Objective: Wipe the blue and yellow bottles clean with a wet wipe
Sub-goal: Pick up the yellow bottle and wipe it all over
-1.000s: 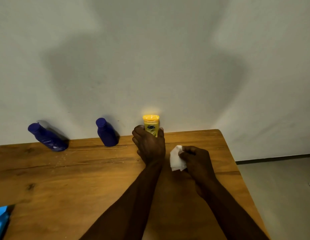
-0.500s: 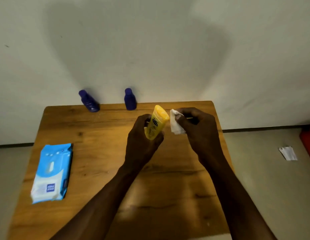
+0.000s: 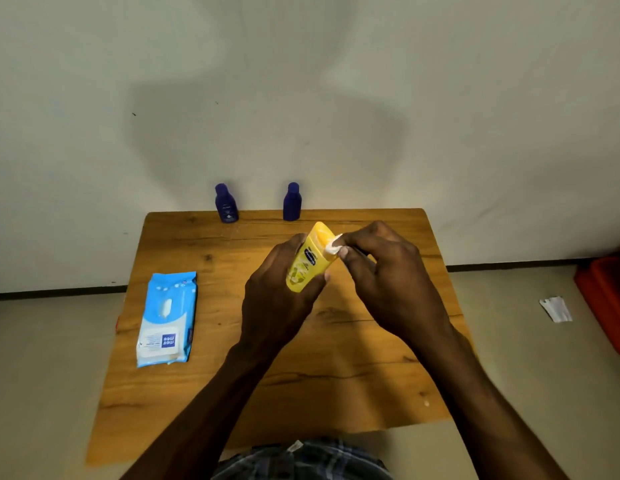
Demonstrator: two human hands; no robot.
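my left hand (image 3: 274, 299) grips the yellow bottle (image 3: 310, 258). my right hand (image 3: 384, 271) pinches the wipe (image 3: 332, 245) against its top.

Yellow bottle (image 3: 308, 259), white wipe (image 3: 333, 246), two dark-blue bottles (image 3: 226, 208), light-blue wipes pack (image 3: 168, 318), brown wooden table (image 3: 336, 358).

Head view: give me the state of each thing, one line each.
Yellow bottle: lifted, tilted, gripped by left hand.
Wet wipe: pinched by right hand, pressed against the bottle's cap end.
Two blue bottles: upright, untouched.
Wipes pack: lying flat on the table.
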